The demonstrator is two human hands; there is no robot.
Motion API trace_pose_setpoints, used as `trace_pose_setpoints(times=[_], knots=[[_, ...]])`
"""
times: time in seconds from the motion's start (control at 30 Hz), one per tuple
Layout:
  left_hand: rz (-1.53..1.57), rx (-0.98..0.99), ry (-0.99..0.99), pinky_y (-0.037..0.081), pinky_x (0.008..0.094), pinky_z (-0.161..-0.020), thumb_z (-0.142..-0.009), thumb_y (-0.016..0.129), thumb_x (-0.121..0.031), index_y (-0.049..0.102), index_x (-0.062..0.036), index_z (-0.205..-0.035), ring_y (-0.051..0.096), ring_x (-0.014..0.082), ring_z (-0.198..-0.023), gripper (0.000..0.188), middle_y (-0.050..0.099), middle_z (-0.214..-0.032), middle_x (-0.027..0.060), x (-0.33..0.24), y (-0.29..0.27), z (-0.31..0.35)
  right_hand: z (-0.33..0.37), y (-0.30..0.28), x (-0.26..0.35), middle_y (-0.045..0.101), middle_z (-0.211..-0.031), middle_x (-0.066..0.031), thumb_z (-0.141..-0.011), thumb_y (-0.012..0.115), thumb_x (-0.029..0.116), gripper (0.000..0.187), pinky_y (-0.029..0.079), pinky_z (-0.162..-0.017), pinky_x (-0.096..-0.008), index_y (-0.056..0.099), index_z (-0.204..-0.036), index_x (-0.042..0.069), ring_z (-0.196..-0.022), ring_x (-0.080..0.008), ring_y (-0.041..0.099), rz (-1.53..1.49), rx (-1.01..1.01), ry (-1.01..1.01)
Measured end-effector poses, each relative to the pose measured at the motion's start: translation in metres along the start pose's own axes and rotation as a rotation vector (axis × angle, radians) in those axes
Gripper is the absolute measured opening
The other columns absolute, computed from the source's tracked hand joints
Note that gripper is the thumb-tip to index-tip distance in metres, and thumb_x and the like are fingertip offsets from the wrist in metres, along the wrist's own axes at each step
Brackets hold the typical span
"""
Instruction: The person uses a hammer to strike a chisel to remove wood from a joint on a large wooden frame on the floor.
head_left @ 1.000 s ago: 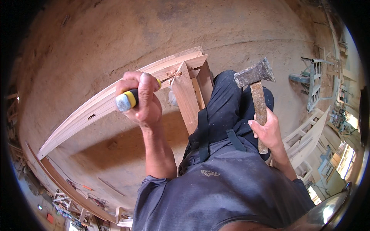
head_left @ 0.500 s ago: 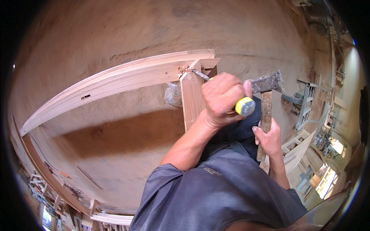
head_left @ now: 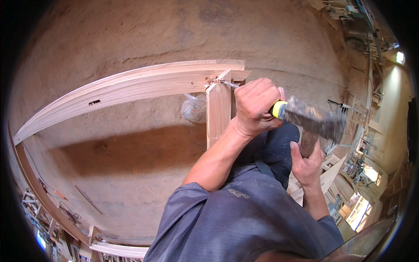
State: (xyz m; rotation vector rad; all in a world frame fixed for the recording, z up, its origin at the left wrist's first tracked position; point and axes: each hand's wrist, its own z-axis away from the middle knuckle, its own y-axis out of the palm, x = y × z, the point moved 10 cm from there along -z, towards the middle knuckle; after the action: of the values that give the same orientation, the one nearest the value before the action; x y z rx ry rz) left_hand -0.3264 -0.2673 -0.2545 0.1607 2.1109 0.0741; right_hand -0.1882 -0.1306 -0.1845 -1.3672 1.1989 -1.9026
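My left hand [head_left: 258,104] is wrapped round the yellow-and-dark handle of a chisel [head_left: 277,109]. The metal blade slants down to the left, its tip at a mortise in a long pale wooden beam [head_left: 148,83]. Wood chips [head_left: 213,81] lie around the cut. Gripped in my right hand [head_left: 308,167] is a hatchet [head_left: 315,120] with a dark, worn head, blurred by motion. The blunt back of its head is at the butt of the chisel handle. A shorter wooden board [head_left: 219,113] lies crosswise against the beam, beside my left forearm.
A clear plastic bag [head_left: 194,108] sits on the earthen floor [head_left: 131,153] by the beam. A curved brown timber [head_left: 43,196] runs along the left. Pale frames and planks [head_left: 331,174] lie to my right. A second slot [head_left: 94,102] is cut farther along the beam.
The hatchet head has swung down and left onto the butt of the chisel handle, my right hand tilting with it. My left hand keeps its grip on the chisel at the same cut.
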Motion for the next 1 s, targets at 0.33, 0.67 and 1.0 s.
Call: trace_pose_setpoints(times=[0.33,0.67,1.0], knots=[[-0.035,-0.052,-0.062,0.042,0.0393,-0.051,-0.055,0.068,-0.005,0.055,-0.0096,-0.069,0.055,0.0285,-0.057,0.020,0.050,-0.063,0.0085,0.008,-0.001,-0.012,0.006,-0.038,0.018,0.061,-0.079,-0.0092,-0.094,0.063,0.000,0.021,0.052,-0.067,-0.0364,0.051,-0.111,0.001,-0.064,-0.0190,0.060,-0.378,-0.225,-0.223],[-0.074,-0.114,-0.058,0.035,0.0361,-0.047,-0.076,0.069,0.004,0.046,-0.0056,-0.064,0.045,0.0268,-0.049,0.028,0.042,-0.059,0.0115,0.005,-0.007,-0.013,-0.009,-0.110,0.068,0.055,-0.073,-0.0003,-0.099,0.055,0.008,0.006,0.049,-0.066,-0.0336,0.059,-0.095,0.010,-0.064,-0.0127,0.053,-0.614,-0.434,-0.336],[-0.120,-0.040,-0.072,0.043,0.0394,-0.050,-0.058,0.067,-0.001,0.052,-0.0096,-0.068,0.055,0.0299,-0.056,0.020,0.051,-0.064,0.0085,0.006,-0.001,-0.006,-0.004,-0.029,0.017,0.064,-0.077,-0.0070,-0.088,0.072,0.000,0.023,0.051,-0.062,-0.0292,0.057,-0.105,-0.003,-0.063,-0.0159,0.062,-0.136,-0.088,-0.041]])
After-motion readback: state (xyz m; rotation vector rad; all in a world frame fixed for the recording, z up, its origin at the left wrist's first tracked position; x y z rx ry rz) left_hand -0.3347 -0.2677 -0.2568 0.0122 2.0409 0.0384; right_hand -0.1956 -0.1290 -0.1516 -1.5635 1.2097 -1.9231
